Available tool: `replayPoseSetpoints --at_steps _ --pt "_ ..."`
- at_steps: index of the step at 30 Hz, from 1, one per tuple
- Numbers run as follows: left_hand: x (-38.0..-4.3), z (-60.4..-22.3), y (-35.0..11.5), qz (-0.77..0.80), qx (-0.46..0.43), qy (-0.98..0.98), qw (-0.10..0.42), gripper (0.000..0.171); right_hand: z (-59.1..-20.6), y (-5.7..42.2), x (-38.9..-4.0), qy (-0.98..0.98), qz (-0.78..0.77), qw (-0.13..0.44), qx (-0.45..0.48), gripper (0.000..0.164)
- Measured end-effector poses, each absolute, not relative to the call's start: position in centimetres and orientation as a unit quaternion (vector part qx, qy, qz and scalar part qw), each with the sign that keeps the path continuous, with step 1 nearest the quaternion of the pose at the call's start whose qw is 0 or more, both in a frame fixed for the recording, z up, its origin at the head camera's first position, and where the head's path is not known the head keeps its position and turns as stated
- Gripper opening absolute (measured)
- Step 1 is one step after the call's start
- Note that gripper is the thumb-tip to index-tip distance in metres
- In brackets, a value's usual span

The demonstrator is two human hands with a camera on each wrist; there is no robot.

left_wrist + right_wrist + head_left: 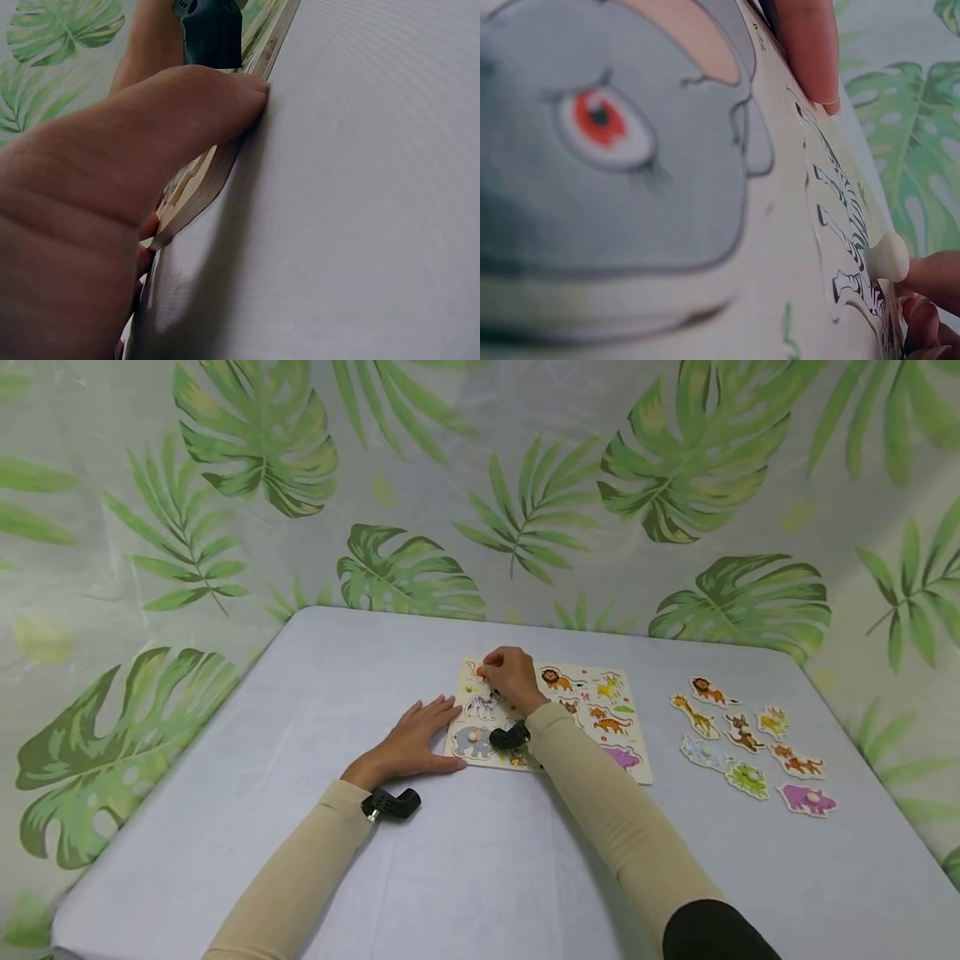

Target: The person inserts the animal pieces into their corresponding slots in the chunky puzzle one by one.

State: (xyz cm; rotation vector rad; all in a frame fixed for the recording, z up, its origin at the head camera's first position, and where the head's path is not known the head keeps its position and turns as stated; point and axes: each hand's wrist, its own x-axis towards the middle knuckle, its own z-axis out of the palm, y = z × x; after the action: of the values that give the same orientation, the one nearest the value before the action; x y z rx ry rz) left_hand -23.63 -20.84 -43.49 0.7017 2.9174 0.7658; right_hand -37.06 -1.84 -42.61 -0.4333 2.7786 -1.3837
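A wooden animal puzzle board [637, 767] lies on the table, with pictures of a lion, a goat, a tiger and others. My right hand [513, 677] reaches over its far left corner, fingertips pinching a small orange animal puzzle piece [480, 672], mostly covered by the fingers. Just nearer to me are the zebra [480, 707] and the grey elephant [471, 742]; a cream knob [889, 257] stands by the zebra in the right wrist view. My left hand [412, 739] lies spread at the board's left side, its thumb [225, 101] against the near edge.
Right of the board lie several loose knobbed pieces, among them a lion [711, 691], a giraffe [695, 717], a tiger [797, 762] and a purple hippo [807, 800]. A white cloth [247, 793] covers the table. A leaf-print curtain [540, 410] hangs behind.
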Motion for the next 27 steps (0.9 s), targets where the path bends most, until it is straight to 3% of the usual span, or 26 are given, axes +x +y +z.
replayPoseSetpoints --at_steps 27 --pt "-23.6 -43.4 -20.8 0.253 0.23 0.94 0.018 0.093 -41.7 0.1 -36.2 0.879 -0.458 -0.013 -0.131 0.017"
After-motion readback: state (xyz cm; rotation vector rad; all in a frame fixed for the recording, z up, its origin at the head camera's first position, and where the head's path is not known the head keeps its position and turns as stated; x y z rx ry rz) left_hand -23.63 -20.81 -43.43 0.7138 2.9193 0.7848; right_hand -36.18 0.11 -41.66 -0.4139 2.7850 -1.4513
